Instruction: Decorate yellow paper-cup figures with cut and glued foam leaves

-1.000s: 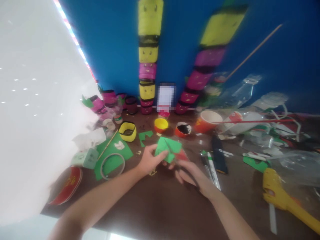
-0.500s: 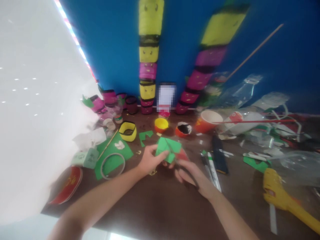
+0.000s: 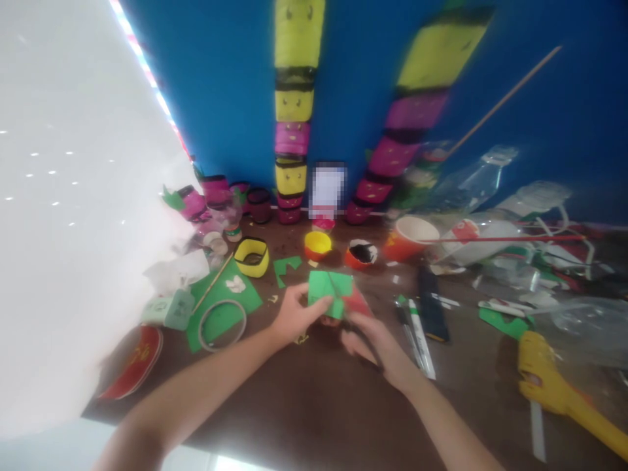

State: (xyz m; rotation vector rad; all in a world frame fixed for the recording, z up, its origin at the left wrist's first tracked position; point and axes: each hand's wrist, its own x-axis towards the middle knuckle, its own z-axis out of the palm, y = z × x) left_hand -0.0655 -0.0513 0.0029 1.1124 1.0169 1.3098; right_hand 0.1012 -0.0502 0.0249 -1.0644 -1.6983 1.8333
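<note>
Items run from largest to smallest; clock directions are read from the held green paper piece, with 12 o'clock pointing away from the wearer. The dark brown surface [image 3: 294, 405] underlies the whole arrangement. Two tall columns of stacked yellow and magenta cups with black bands rise beyond it, one [image 3: 293, 104] between 11 and 12 o'clock, the other [image 3: 415, 111], slanting, at 1 o'clock. A yellow plastic tool [image 3: 540, 373] lies at 4 o'clock and a flat green paper sheet [image 3: 250, 297] at 9 o'clock. The left hand [image 3: 295, 315], at 8 o'clock, pinches the small green paper piece [image 3: 318, 288], thumb on top. The right hand [image 3: 385, 343], at 4 o'clock, curls its blurred fingers around dark-handled scissors [image 3: 364, 340]. An orange-and-white cup [image 3: 409, 239] stands at 2 o'clock, a black-rimmed yellow cup [image 3: 252, 260] at 10 o'clock.
</note>
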